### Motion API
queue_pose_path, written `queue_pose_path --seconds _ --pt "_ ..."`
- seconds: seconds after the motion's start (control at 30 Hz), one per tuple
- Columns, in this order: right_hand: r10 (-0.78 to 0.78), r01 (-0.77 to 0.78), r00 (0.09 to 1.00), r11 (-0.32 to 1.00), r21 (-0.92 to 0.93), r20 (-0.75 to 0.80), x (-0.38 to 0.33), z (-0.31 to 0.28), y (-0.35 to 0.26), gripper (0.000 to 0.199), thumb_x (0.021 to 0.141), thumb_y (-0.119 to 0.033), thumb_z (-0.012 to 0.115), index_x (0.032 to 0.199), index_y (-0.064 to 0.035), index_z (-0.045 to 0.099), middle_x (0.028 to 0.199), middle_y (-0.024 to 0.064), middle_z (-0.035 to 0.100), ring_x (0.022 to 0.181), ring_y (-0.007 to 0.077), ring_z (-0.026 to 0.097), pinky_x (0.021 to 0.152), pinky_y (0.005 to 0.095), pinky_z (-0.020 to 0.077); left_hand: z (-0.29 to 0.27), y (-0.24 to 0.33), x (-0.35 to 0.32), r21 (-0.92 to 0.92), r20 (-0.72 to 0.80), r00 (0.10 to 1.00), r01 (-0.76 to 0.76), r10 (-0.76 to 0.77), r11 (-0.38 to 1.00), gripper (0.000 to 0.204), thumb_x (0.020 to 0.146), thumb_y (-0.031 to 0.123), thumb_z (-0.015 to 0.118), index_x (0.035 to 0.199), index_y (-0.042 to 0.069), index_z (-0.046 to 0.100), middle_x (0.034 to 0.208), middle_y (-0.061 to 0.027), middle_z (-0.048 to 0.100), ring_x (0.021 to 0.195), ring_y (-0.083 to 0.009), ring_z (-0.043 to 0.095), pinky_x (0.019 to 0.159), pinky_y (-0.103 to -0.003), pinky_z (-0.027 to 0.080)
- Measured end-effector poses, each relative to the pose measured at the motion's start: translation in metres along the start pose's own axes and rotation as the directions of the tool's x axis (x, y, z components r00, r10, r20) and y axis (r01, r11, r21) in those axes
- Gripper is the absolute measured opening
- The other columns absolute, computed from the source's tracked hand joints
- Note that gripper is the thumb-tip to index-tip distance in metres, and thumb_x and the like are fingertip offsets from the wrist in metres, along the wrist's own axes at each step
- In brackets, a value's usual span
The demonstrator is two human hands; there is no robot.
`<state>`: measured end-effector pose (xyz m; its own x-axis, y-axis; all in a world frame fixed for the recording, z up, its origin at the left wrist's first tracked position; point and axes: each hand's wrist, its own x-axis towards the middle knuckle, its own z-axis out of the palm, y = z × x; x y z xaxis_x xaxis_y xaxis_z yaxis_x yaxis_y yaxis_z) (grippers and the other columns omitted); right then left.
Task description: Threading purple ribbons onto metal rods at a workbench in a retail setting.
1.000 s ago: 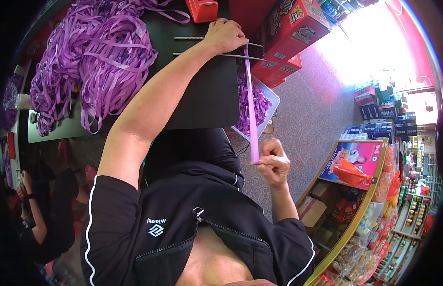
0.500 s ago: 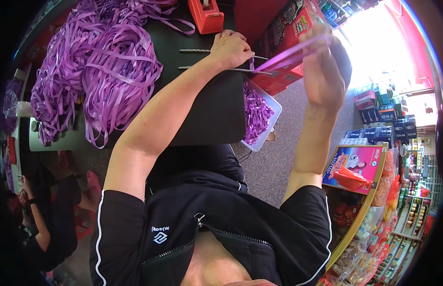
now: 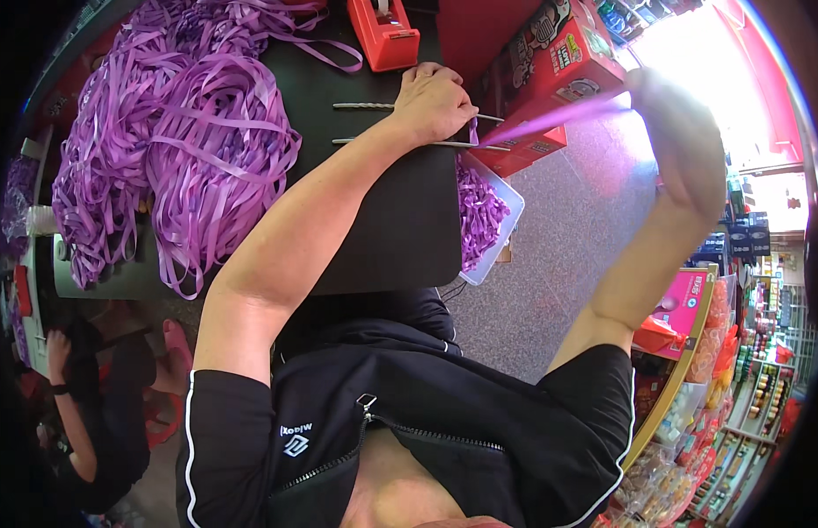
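Two thin metal rods, the farther one (image 3: 361, 106) twisted and the nearer one (image 3: 374, 142) plain, jut past the right edge of the black table (image 3: 383, 233). Between them my left hand (image 3: 434, 104) rests at that edge, fingers bent down over a short end of purple ribbon; its fingertips are partly hidden. A taut purple ribbon (image 3: 558, 118) stretches from the rods to my right hand (image 3: 677, 101), which is raised far to the right, blurred, and closed on it. Large tangled heaps of purple ribbon (image 3: 220, 154) cover the table's left part.
An orange tape dispenser (image 3: 387, 35) stands beyond my left hand. Below the table's right edge sits a clear plastic bin (image 3: 506, 216) of purple ribbon pieces, near a red carton (image 3: 550, 70). Packed shop shelves (image 3: 752, 387) line the right. Another person's arm (image 3: 75, 422) shows at lower left.
My right hand has swung outward to the right, drawing the purple ribbon longer. My left hand stays by the rods. The whole view has shifted slightly.
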<state>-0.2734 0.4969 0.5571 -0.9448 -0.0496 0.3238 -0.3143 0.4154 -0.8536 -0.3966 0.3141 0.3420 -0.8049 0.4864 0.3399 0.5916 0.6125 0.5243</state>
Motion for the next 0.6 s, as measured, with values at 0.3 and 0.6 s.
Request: queue_pose_path --seconds 0.3,0.6 --pt "-0.061 0.002 0.948 0.982 0.188 0.311 -0.142 -0.01 0.038 0.017 0.064 -0.013 0.079 0.076 -0.0047 0.071 0.089 0.0125 0.058 0.082 0.0196 0.052 0.072 0.0314 0.0386 -0.006 0.001 -0.003 0.013 0.011 1.0 0.018 -0.018 1.0 0.024 0.081 0.035 0.062 0.087 0.015 0.075 0.124 -0.0035 0.057 0.125 -0.0235 0.039 0.106 -0.042 0.025" --pt "0.086 -0.069 0.844 0.996 -0.052 0.529 -0.199 0.041 0.059 0.017 0.069 -0.016 0.077 0.083 -0.009 0.072 0.084 0.0033 0.055 0.079 0.0196 0.052 0.072 0.0315 0.0413 -0.007 0.0 0.004 0.067 0.083 0.995 0.041 -0.047 0.997 0.028 0.083 0.039 0.058 0.093 0.018 0.074 0.131 -0.003 0.053 0.128 -0.0253 0.036 0.107 -0.044 0.023"
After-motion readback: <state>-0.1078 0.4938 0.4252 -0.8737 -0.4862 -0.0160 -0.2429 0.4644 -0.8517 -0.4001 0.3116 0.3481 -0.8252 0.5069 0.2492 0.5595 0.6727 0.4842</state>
